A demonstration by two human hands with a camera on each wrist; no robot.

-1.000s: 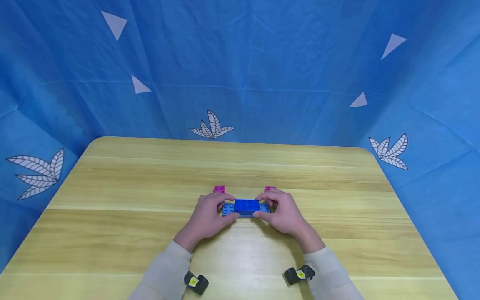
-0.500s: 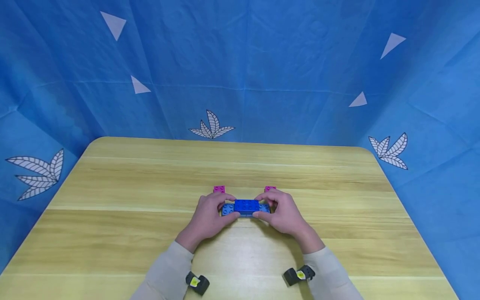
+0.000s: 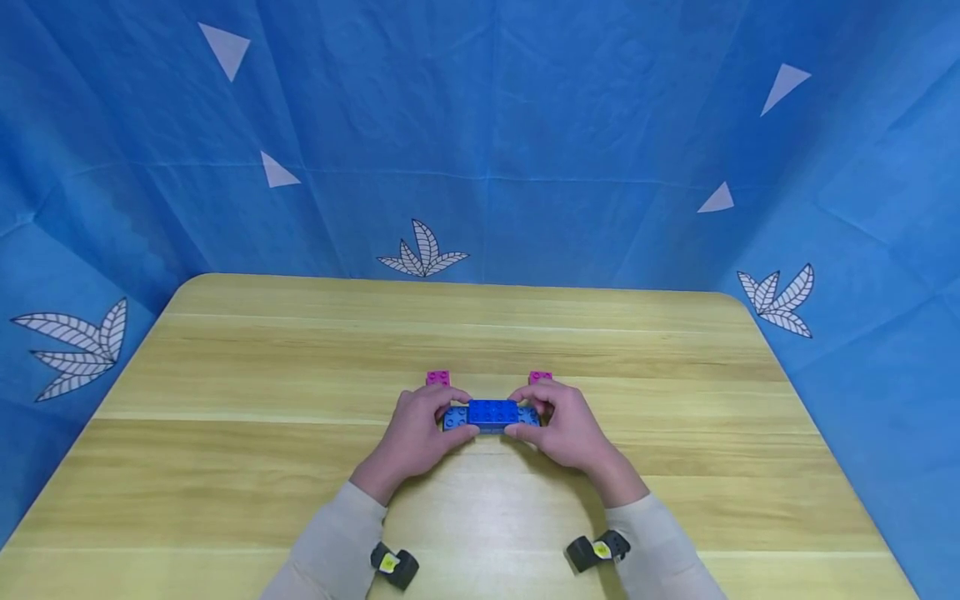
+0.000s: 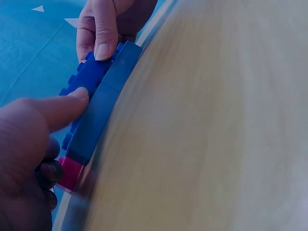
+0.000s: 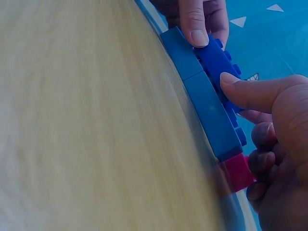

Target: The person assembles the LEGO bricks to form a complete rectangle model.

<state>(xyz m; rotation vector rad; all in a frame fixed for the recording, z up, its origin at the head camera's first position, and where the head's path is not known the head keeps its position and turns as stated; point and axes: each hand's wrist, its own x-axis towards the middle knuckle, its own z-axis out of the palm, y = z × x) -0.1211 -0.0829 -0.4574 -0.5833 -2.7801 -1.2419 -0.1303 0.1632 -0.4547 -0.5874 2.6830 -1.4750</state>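
A dark blue toy building brick [image 3: 492,412] sits across the middle of two lighter blue bricks [image 3: 455,418] laid end to end, whose seam shows in the right wrist view. My left hand [image 3: 417,428] pinches the dark brick's left end, thumb on the near side and forefinger behind. At the other end, my right hand [image 3: 567,425] pinches it the same way. Studs of the lighter bricks [image 5: 211,110] show beyond both ends. Whether the dark brick is pressed fully down, I cannot tell. The remaining fingers of both hands curl behind the bricks, partly hidden.
Just beyond the left hand lies a pink brick [image 3: 438,378]; another pink brick [image 3: 540,377] lies beyond the right hand, partly covered by it. All rest on a wood-grain table [image 3: 480,508]. A blue patterned cloth [image 3: 480,125] hangs behind the far edge.
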